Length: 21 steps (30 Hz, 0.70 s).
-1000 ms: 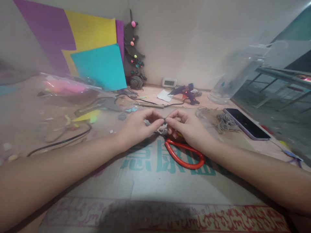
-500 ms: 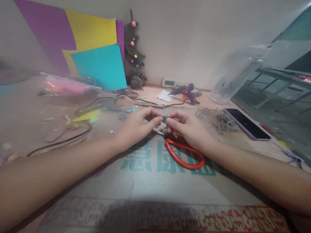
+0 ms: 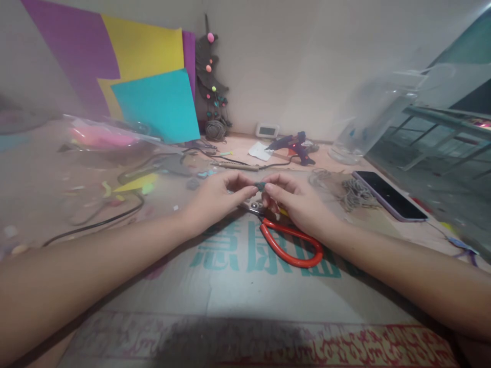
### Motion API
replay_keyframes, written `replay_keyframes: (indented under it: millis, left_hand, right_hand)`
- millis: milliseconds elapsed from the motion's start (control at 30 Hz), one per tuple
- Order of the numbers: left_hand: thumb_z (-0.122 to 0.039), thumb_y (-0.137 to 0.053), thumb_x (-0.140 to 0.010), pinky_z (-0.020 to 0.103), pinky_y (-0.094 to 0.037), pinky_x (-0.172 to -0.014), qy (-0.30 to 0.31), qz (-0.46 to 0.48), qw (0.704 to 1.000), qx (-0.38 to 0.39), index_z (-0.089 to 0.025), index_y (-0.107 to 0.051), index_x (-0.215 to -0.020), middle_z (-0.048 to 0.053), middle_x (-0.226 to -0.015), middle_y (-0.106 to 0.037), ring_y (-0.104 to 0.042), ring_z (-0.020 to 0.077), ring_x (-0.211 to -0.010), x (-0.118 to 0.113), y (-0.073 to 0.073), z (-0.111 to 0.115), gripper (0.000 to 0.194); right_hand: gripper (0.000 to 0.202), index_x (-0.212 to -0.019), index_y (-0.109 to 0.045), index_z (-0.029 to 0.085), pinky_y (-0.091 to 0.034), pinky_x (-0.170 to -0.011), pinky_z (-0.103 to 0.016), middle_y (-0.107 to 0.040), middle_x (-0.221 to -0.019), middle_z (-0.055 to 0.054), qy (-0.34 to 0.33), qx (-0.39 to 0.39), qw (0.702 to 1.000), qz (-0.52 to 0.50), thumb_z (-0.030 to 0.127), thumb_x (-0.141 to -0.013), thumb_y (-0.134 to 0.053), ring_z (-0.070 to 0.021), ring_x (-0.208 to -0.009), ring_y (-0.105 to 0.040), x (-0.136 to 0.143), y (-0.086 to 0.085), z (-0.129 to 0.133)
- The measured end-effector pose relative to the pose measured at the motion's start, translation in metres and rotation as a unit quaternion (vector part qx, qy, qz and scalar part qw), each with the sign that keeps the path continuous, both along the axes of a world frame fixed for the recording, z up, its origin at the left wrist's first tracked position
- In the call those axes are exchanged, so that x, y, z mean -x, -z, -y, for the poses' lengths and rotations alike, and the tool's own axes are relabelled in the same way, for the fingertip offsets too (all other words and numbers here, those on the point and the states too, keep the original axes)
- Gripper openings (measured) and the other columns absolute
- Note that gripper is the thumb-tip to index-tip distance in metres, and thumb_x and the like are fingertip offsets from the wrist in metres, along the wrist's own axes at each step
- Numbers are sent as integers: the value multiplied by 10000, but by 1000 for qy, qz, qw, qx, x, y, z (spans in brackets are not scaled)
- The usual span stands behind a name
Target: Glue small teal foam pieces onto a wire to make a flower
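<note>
A small dark green piece [image 3: 260, 186] is pinched between the fingertips of both hands, near the middle of the view. My left hand [image 3: 226, 197] grips its left side with thumb and finger. On its right side, my right hand [image 3: 293, 197] holds it the same way, with the lower fingers curled. Scissors with red handles [image 3: 293, 260] lie on the cardboard just below the hands, their blades partly hidden under the left hand. The exact shape of the green piece is too small to tell.
Behind the hands are a glue gun [image 3: 297, 145], a small white display [image 3: 267, 130] and a decorated tree [image 3: 210, 66]. A phone [image 3: 389, 195] and grey yarn [image 3: 358, 194] lie right, near a clear jug [image 3: 368, 122]. Coloured sheets [image 3: 157, 107] and a black cable [image 3: 95, 220] are left.
Both hands stay almost in place. The green piece has turned slightly between the fingertips, and the right fingers have shifted a little, showing more of the scissors' pivot.
</note>
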<state>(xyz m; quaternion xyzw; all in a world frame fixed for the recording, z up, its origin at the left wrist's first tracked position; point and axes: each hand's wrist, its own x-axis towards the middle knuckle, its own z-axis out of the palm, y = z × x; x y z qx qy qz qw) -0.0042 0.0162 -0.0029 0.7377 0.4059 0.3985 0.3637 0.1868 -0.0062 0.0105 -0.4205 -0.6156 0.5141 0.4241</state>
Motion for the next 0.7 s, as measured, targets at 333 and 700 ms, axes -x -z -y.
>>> replay_keyframes:
  millis: [333,700]
  left_hand:
    - [-346,-647,-865,274,-497,-691,-10,-50,997,-57,-172,-688,-823,15,-801,-739,-676,169,-761,-1,-7,5,184]
    - [-360,-663,-847,291,-504,-724,-7,-58,997,-50,-180,-677,-887,18,-858,-737,-669,170,-779,0,-5,3,185]
  right_hand:
    - [280,-821,-552,196,-380,-530,-236,-573,-614,51,8,5,1000,11,423,-818,-715,-81,-527,-468,1,-2,1]
    - [235,-840,-537,210,-365,-493,-229,-519,-618,68,24,-12,999,25,398,-842,-677,-77,-516,-446,4,-4,4]
